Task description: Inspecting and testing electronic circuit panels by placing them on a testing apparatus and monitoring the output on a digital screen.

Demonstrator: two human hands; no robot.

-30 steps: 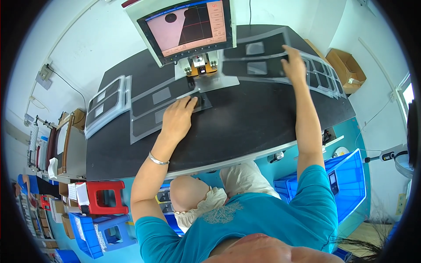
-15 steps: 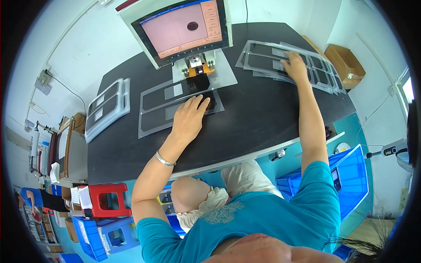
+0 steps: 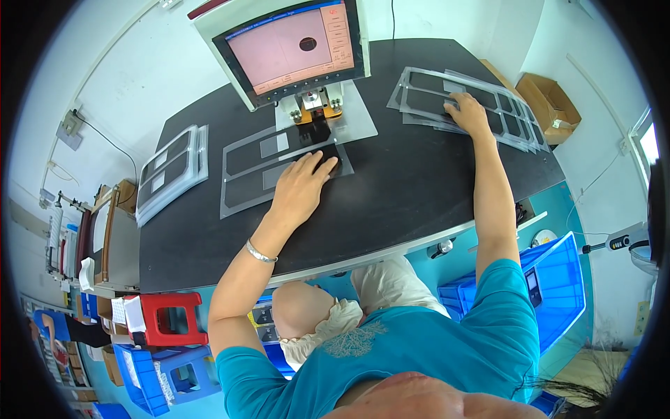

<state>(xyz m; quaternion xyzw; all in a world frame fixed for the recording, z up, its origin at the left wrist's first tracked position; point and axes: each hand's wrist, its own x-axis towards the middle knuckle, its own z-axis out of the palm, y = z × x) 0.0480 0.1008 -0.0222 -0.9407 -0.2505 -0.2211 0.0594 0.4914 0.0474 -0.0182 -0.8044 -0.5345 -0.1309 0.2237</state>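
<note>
My left hand [image 3: 301, 183] lies flat, fingers stretched out, on a clear plastic sheet with dark panels [image 3: 244, 184] and small pale rectangles. The sheet's far corner sits under the orange-based head [image 3: 319, 114] of a machine with a monitor. On the right, my right hand [image 3: 470, 114] rests on the top of a loose stack of similar framed plastic sheets [image 3: 422, 102]. Its thumb and fingers are slightly bent and apart, touching the top sheet's surface. Part of that sheet is hidden beneath the hand.
A monitor [image 3: 289, 45] stands at the back over a white plate [image 3: 359, 122]. Another stack of sheets [image 3: 192, 164] lies at the left of the black table [image 3: 391, 202]. A cardboard box [image 3: 548, 105] is beyond the right edge. Blue bins [image 3: 558, 286] and a red stool [image 3: 171, 318] stand below.
The top sheets of the right stack have slid slightly to the right with my right hand, which has lowered a little. The sheet under my left hand has barely shifted.
</note>
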